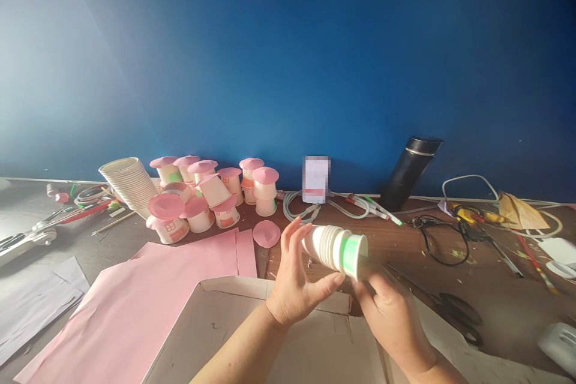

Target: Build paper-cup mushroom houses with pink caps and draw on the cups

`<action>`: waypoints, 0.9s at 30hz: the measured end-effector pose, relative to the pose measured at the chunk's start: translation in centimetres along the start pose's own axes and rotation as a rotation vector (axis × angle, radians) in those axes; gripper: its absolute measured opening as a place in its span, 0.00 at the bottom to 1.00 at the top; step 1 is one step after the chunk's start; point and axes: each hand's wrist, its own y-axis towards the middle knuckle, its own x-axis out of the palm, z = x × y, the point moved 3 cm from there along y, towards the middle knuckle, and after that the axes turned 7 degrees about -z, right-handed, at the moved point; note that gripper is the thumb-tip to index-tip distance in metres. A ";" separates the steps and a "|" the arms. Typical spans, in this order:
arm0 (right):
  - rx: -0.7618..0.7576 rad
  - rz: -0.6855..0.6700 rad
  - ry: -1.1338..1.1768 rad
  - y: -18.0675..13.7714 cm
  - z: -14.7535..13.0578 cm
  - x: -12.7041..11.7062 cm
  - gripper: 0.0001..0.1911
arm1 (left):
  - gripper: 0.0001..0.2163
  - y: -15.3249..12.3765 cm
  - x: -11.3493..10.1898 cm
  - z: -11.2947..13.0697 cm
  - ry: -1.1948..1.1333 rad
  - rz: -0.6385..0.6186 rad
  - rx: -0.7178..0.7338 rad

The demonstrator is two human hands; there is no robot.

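Observation:
A nested stack of white paper cups point(324, 244) lies on its side in the air above the desk. Its rightmost paper cup point(350, 254) has a green painted band, and its open rim faces right. My left hand point(297, 282) is around the left part of the stack, fingers up at its far end and thumb below it. At the rim, my right hand point(391, 306) grips the green-banded cup; some of its fingertips are hidden behind the cup. Below both hands is a white cardboard sheet point(234, 330) with folded edges.
Pink-roofed cup houses point(211, 198) crowd the back left beside a tall cup stack point(128, 183). Pink paper point(130, 300) covers the left front. A black bottle point(411, 171) leans against the blue wall. Scissors point(456, 315), cables point(443, 240) and pens point(375, 209) lie rightward.

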 end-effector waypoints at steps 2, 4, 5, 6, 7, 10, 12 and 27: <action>-0.024 0.007 -0.021 0.0 0.0 0.1 0.11 | 0.39 0.0 0.0 0.0 -0.002 -0.010 0.014; -0.046 0.010 -0.032 0.1 -0.1 0.2 0.11 | 0.38 0.0 0.1 0.0 0.009 -0.006 0.005; -0.053 0.005 -0.026 0.1 -0.1 0.2 0.11 | 0.37 0.0 0.1 0.1 0.016 0.000 -0.004; -0.053 -0.008 -0.009 0.1 -0.2 0.3 0.10 | 0.36 0.0 0.1 0.1 0.025 0.006 -0.013; -0.047 -0.023 0.018 0.0 -0.2 0.3 0.09 | 0.36 0.0 0.1 0.2 0.036 0.009 -0.022; -0.018 -0.076 0.127 0.1 -0.4 0.3 0.07 | 0.35 0.0 0.0 0.4 0.076 0.011 -0.015; 0.002 -0.098 0.184 0.1 -0.6 0.2 0.05 | 0.34 0.0 -0.1 0.6 0.106 0.015 0.012; 0.096 -0.056 0.249 0.0 -0.2 -0.3 0.15 | 0.29 0.3 -0.8 -1.1 0.161 0.172 -0.107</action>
